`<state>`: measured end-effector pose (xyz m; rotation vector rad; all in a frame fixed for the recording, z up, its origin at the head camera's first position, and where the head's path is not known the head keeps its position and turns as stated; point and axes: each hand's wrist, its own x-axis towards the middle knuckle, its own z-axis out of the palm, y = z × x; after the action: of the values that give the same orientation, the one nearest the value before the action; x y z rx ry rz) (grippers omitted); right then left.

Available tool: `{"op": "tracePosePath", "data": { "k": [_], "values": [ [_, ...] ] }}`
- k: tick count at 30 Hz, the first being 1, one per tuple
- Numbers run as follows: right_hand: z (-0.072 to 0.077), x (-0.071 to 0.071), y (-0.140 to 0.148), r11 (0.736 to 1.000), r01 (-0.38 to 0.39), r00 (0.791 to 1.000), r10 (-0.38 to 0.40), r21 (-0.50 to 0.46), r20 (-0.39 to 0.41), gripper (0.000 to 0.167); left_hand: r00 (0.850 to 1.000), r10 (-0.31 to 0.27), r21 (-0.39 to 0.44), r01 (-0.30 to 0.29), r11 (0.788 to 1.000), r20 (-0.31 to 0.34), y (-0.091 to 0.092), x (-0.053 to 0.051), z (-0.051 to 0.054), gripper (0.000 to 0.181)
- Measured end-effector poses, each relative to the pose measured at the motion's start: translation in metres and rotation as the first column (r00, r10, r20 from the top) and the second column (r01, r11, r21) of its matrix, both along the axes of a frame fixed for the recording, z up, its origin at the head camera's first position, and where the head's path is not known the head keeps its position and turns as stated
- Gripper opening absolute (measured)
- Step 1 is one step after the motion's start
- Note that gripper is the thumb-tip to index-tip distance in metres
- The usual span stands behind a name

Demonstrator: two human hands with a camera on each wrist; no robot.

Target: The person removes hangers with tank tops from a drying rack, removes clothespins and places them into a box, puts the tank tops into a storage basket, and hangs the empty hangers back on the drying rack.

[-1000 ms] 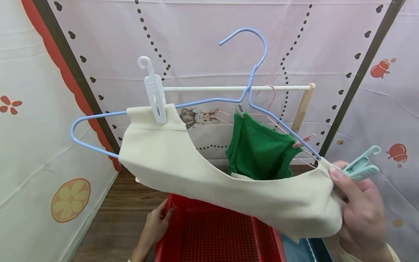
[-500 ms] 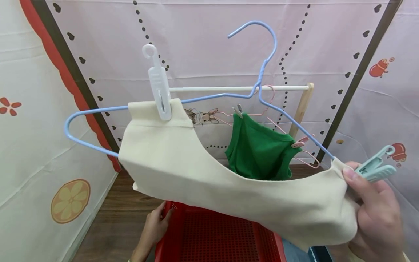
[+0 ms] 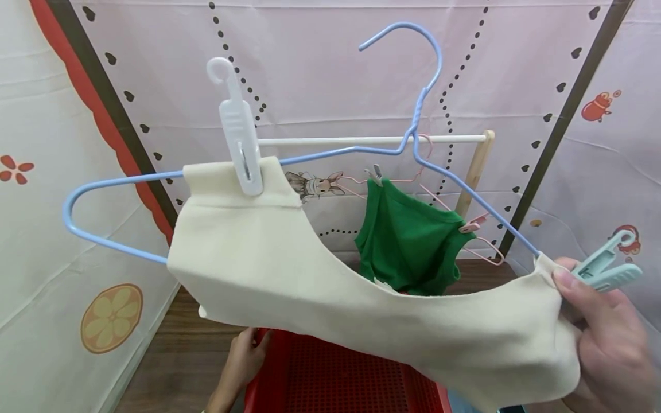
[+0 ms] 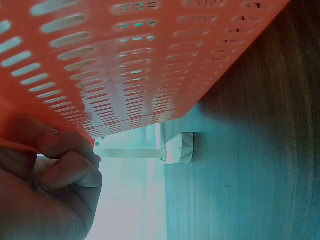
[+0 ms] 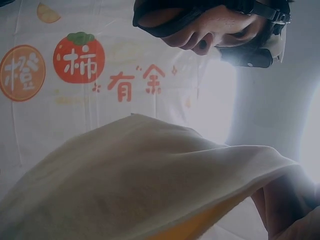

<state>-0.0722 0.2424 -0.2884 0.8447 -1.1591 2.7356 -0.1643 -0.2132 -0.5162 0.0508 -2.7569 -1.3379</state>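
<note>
A person's right hand (image 3: 611, 330) pinches one shoulder of a cream garment (image 3: 310, 275), draped on a tilted blue hanger (image 3: 419, 112) above a red basket (image 3: 271, 373), whose rim the left hand (image 3: 245, 357) grips; a firm pinch should keep the garment from sliding.

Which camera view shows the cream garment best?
The head view: it shows the cream garment broadly, with hanger, white peg and right hand. The right wrist view shows a draped part close up; the left wrist view, none visible.
</note>
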Motion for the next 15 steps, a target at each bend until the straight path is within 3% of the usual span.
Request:
{"op": "tracePosePath", "data": {
  "k": [4, 9, 12, 15],
  "values": [
    [0.002, 0.0, 0.0, 0.999, -0.045, 0.999, 0.045, 0.002, -0.02, 0.052, 1.0, 0.007, -0.005, -0.007, 1.0, 0.004, 0.0, 0.0, 0.0, 0.013],
    [-0.001, -0.001, 0.007, 0.999, -0.035, 0.999, 0.035, 0.016, -0.03, 0.051, 1.0, 0.008, 0.002, -0.008, 1.0, 0.013, 0.001, 0.0, 0.0, 0.011],
    [-0.004, -0.001, 0.016, 0.999, -0.012, 1.0, 0.012, 0.041, 0.001, 0.049, 1.0, 0.005, -0.023, -0.006, 1.0, -0.031, 0.0, 0.001, -0.001, 0.007],
    [-0.007, 0.0, 0.024, 0.991, 0.052, 0.997, -0.058, 0.12, 0.042, 0.046, 0.995, -0.004, -0.025, 0.002, 1.0, -0.102, 0.0, 0.001, -0.002, 0.019]
  ]
}}
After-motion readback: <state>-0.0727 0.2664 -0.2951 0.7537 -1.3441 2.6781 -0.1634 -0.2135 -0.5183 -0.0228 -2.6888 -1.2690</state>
